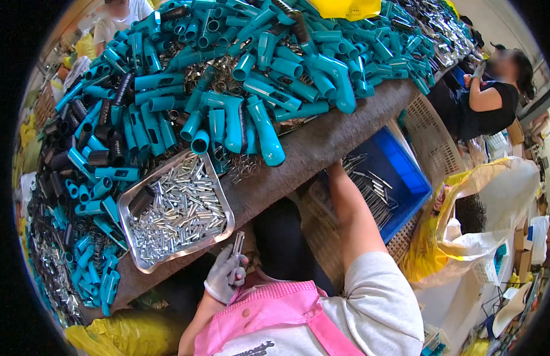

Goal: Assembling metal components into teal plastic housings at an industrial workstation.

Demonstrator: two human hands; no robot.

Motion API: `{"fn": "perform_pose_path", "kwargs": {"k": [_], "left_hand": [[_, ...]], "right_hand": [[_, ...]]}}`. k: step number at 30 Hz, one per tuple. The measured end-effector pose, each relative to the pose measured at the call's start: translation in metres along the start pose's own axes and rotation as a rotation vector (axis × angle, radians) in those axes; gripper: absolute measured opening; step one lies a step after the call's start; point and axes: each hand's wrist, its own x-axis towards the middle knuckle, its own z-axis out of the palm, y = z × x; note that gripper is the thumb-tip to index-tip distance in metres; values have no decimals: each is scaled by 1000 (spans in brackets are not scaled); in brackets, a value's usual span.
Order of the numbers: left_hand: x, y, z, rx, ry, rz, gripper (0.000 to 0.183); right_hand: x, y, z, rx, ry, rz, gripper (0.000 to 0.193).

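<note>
My left hand (225, 277), in a pale grey glove, is closed around a short silver metal tube (238, 243) that sticks up from the fingers. It is just below the near corner of a shallow metal tray (229, 222). Loose small silver pins (186, 204) fill that tray, along with a black cylindrical piece (141, 200). My bare right forearm (355, 216) reaches forward beside a blue plastic bin (412, 184), and the hand at its end is hidden at the table edge. Long thin metal rods (376, 193) lie inside the bin.
Teal plastic housings (275, 101) are heaped over the brown-covered table (287, 151), with black sleeves and wire springs (242, 169) among them. A yellow and white sack (441, 231) stands to the right. One person (494, 98) sits at the far right; another (124, 18) is at the far left.
</note>
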Motion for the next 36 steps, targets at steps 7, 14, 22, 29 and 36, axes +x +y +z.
{"fn": "perform_pose_path", "kwargs": {"k": [7,14,22,29,36], "left_hand": [[-3,2,8,7,-18,-35,49],[-16,-2,5,14,-153,23,37],[-39,2,24,113,-278,61,40],[-85,51,30,65,-109,524,43],[-105,49,-5,-208,167,717,24]], "right_hand": [[-10,8,-20,845,108,144,33],[-119,-21,-94,1285,219,10,20],[-260,-147,-132,1082,55,-181,15],[-326,-257,-27,1153,-821,-94,16],[-379,-292,37,505,-1090,-199,18]]}}
